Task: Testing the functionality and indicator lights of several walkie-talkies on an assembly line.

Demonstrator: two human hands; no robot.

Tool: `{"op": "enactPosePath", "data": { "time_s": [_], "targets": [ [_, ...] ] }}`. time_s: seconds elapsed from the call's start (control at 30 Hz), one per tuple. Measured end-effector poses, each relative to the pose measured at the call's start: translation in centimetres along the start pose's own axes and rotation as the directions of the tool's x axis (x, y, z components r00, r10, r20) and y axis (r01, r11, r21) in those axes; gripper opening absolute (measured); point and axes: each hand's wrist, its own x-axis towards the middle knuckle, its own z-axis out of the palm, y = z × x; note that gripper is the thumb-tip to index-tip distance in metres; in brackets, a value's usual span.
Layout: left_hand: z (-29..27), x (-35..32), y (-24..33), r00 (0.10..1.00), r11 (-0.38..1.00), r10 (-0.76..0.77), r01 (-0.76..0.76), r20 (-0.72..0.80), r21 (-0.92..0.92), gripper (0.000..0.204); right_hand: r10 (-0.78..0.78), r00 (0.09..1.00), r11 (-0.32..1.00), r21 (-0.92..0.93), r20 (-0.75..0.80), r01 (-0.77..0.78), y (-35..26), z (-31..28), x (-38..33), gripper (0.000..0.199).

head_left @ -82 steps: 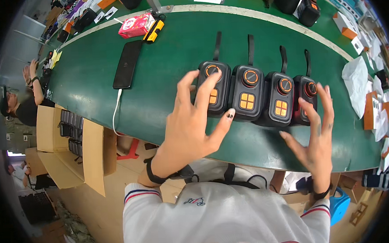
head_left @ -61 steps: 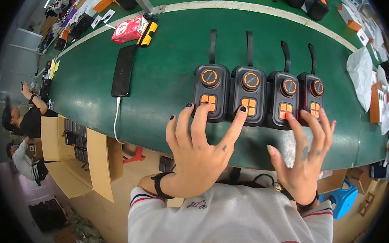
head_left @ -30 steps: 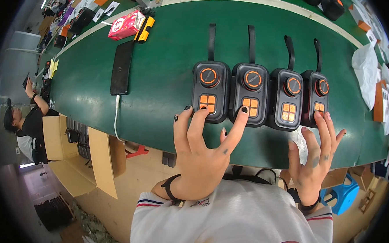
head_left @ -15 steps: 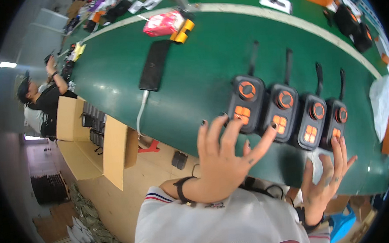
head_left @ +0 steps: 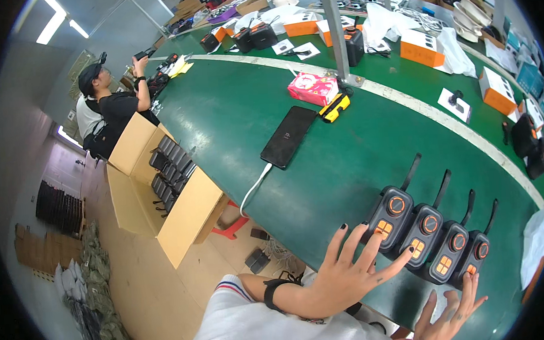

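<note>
Several black handheld devices with orange rings, orange buttons and black wrist straps lie side by side at the right of the green table. My left hand (head_left: 350, 275) is spread over the left end of the row. One of its fingertips is at the buttons of the leftmost device (head_left: 390, 217), and another is at those of the second device (head_left: 424, 234). To their right lies a third device (head_left: 450, 251), which neither hand covers. At the lower buttons of the rightmost device (head_left: 475, 259) are the fingertips of my right hand (head_left: 450, 316), its fingers apart.
A black phone (head_left: 289, 137) with a white cable (head_left: 256, 189) lies left of the row. Behind it are a pink pack (head_left: 312, 89) and a yellow-black object (head_left: 334, 108). An open carton (head_left: 191, 217) of black devices stands beyond the table's left edge, near another person (head_left: 117, 95).
My view has swung up and to the left, so the table and devices appear lower and further right. Both hands stay at the same devices, with fingers still spread.
</note>
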Motion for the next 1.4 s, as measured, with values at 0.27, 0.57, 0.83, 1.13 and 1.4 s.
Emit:
{"op": "enactPosePath", "data": {
  "time_s": [0.27, 0.57, 0.83, 1.13, 1.4],
  "targets": [
    [-0.1, 0.9, 0.4, 0.999, 0.999, 0.023, -0.022, -0.027, 0.032, 0.064, 0.048, 0.999, 0.992, -0.119, -0.012, -0.049, 0.2, 0.6, -0.7, 0.026],
    [0.7, 0.4, 1.3, 0.999, 0.995, 0.047, -0.045, -0.012, 0.086, 0.072, 0.063, 0.996, 0.992, -0.115, 0.064, -0.055, 1.1, 1.0, -1.6, 0.023],
    [0.7, 0.4, 1.4, 0.998, 0.995, 0.063, -0.063, -0.002, 0.08, 0.077, 0.067, 0.996, 0.991, -0.123, 0.052, -0.06, 0.8, 0.9, -1.5, 0.025],
    [0.3, 0.7, 1.1, 0.998, 0.997, 0.044, -0.047, 0.043, 0.059, 0.072, 0.06, 0.997, 0.992, -0.115, 0.039, -0.055, 0.5, 1.4, -1.3, 0.024],
    [0.2, 1.1, 0.5, 0.991, 0.992, 0.129, -0.128, 0.033, -0.011, 0.061, 0.075, 0.997, 0.997, 0.029, -0.023, -0.075, 1.2, 1.0, -1.3, 0.032]
  ]
}}
